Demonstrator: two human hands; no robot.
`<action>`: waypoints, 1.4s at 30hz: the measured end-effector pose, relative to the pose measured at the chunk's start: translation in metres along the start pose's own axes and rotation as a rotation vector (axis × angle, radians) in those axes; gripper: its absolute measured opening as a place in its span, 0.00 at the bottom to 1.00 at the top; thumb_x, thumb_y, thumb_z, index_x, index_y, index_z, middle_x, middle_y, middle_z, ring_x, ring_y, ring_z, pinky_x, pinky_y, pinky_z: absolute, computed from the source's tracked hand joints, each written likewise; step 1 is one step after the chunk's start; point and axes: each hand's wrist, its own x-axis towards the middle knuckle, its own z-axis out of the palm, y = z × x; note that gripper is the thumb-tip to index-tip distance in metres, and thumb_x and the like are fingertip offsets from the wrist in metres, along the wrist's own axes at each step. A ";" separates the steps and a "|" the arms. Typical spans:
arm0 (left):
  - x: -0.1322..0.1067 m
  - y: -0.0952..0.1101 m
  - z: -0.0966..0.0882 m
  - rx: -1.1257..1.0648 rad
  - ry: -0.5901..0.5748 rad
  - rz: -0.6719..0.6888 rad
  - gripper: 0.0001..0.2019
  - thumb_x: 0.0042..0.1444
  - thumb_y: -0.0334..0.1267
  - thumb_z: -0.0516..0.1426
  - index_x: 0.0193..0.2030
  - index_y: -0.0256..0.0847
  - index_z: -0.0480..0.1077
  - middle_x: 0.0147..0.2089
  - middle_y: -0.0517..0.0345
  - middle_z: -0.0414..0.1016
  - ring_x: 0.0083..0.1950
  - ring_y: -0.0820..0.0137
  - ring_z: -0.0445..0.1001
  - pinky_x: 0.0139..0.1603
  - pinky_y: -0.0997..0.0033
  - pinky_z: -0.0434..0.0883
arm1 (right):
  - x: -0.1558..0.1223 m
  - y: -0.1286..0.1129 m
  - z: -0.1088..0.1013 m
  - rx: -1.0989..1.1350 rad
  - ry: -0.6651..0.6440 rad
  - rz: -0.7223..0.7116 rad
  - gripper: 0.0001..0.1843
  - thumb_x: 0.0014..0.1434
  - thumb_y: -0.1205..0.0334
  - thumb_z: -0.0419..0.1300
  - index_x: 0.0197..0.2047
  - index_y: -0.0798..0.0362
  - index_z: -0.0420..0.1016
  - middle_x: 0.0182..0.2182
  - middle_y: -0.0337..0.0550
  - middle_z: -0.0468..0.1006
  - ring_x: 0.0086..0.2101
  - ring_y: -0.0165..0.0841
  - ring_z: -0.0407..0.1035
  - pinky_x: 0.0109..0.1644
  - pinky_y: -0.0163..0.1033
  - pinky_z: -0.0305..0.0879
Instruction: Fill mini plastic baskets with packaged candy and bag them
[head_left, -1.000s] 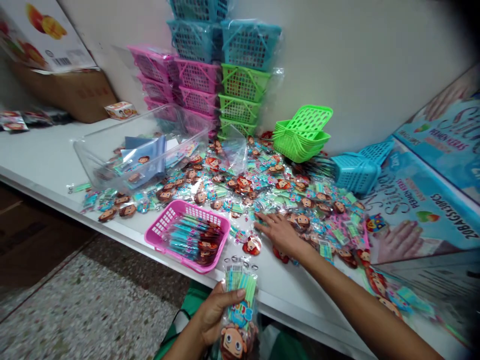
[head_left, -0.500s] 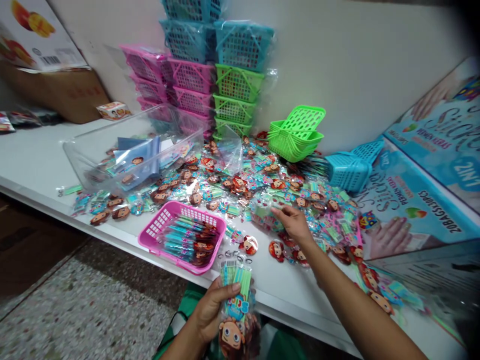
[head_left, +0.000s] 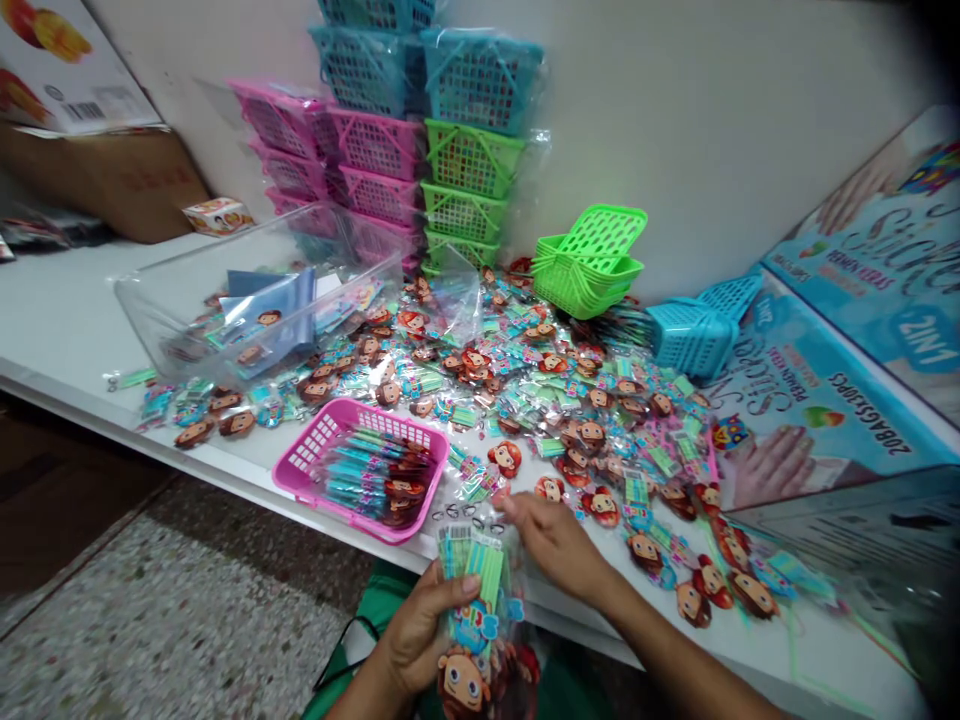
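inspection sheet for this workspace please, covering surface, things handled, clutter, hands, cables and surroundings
Surface: white table, loose packets spread over its middle and right.
Things handled: held bundle of packets; pink basket with more packets inside.
Clutter: clear tub with papers; green baskets; blue baskets.
Left hand: holding the bundle.
Right hand: near the bundle's top, grip unclear.
Cables: nothing seen.
Surroundings: stacked baskets by the wall, cardboard box left, blue cartons right.

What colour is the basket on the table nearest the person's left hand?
The basket is bright pink, clearest in the head view.
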 end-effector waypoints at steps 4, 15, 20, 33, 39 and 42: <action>-0.006 0.000 -0.008 0.009 -0.035 -0.009 0.13 0.52 0.28 0.57 0.46 0.32 0.71 0.45 0.42 0.77 0.43 0.58 0.77 0.47 0.57 0.71 | 0.039 0.026 -0.008 -0.358 -0.087 -0.180 0.23 0.63 0.61 0.49 0.61 0.49 0.61 0.56 0.50 0.67 0.54 0.40 0.61 0.55 0.45 0.56; -0.001 -0.003 -0.019 -0.045 0.001 0.023 0.15 0.53 0.27 0.57 0.49 0.32 0.71 0.42 0.44 0.79 0.41 0.61 0.78 0.48 0.60 0.71 | 0.042 0.038 -0.049 -0.877 -0.374 0.024 0.15 0.60 0.53 0.52 0.34 0.52 0.77 0.32 0.48 0.77 0.36 0.38 0.70 0.43 0.41 0.56; 0.002 -0.004 -0.015 -0.047 0.011 0.001 0.13 0.52 0.28 0.58 0.46 0.33 0.72 0.42 0.44 0.79 0.42 0.61 0.78 0.48 0.59 0.71 | 0.049 0.060 -0.051 -0.981 -0.048 0.139 0.17 0.59 0.67 0.51 0.51 0.58 0.70 0.48 0.58 0.72 0.49 0.46 0.63 0.48 0.45 0.55; 0.005 -0.002 -0.011 -0.027 0.017 0.001 0.12 0.51 0.29 0.59 0.44 0.34 0.73 0.37 0.45 0.80 0.39 0.60 0.79 0.45 0.58 0.72 | 0.060 0.083 -0.087 0.497 0.602 0.419 0.25 0.45 0.39 0.61 0.31 0.54 0.71 0.17 0.32 0.65 0.18 0.27 0.60 0.23 0.35 0.62; 0.003 -0.002 -0.013 -0.028 -0.009 -0.011 0.12 0.52 0.29 0.58 0.45 0.32 0.72 0.39 0.44 0.80 0.39 0.60 0.78 0.47 0.58 0.71 | 0.050 0.083 -0.092 0.396 0.469 0.428 0.23 0.46 0.39 0.58 0.28 0.54 0.70 0.16 0.34 0.65 0.19 0.29 0.61 0.24 0.37 0.63; 0.001 -0.002 -0.014 -0.042 0.000 0.002 0.11 0.52 0.28 0.58 0.44 0.34 0.72 0.37 0.47 0.80 0.38 0.63 0.78 0.46 0.61 0.71 | 0.042 0.078 -0.094 0.212 0.398 0.401 0.17 0.46 0.47 0.62 0.29 0.54 0.74 0.22 0.40 0.72 0.27 0.35 0.68 0.32 0.39 0.64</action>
